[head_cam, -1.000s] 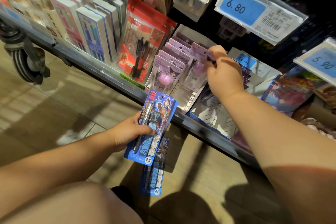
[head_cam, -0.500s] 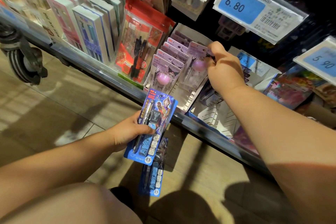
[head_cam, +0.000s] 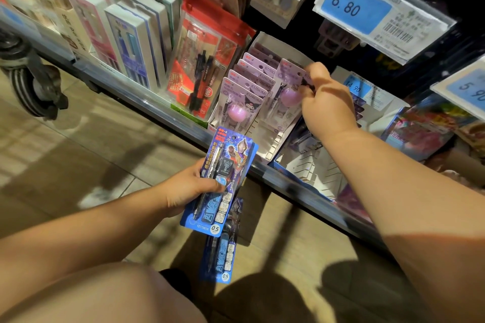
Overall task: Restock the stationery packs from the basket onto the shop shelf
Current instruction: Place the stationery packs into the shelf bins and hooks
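Closest to me, the left hand (head_cam: pixel 189 186) has its grip closed around a blue pencil pack (head_cam: pixel 223 178), thumb across the front. A second blue pack (head_cam: pixel 221 252) hangs lower behind the first, over the floor tiles, and seems to be caught in the same hold. Neither is on the shelf yet, so at least two packs are waiting.

Further in, the right hand (head_cam: pixel 325 102) reaches over the shelf edge (head_cam: pixel 131 86). Its fingertips pinch the top corner of a purple pack (head_cam: pixel 286 84), which stands upright in the white display tray (head_cam: pixel 265 42). It sits just beside a row of matching purple packs (head_cam: pixel 244 94). I judge this one is being seated now, though I cannot tell whether its foot is fully down in a slot.

The front slots of that tray are bare, and so are those of the blue-edged tray (head_cam: pixel 315 165) next to it. That second tray looks the likely home for the blue packs. Left of the trays, the red packs (head_cam: pixel 207 65) and white boxes (head_cam: pixel 131 39) stand full.

Behind hangs the 6.80 price tag (head_cam: pixel 367 10). The basket is out of sight, so I cannot say how much stock remains.
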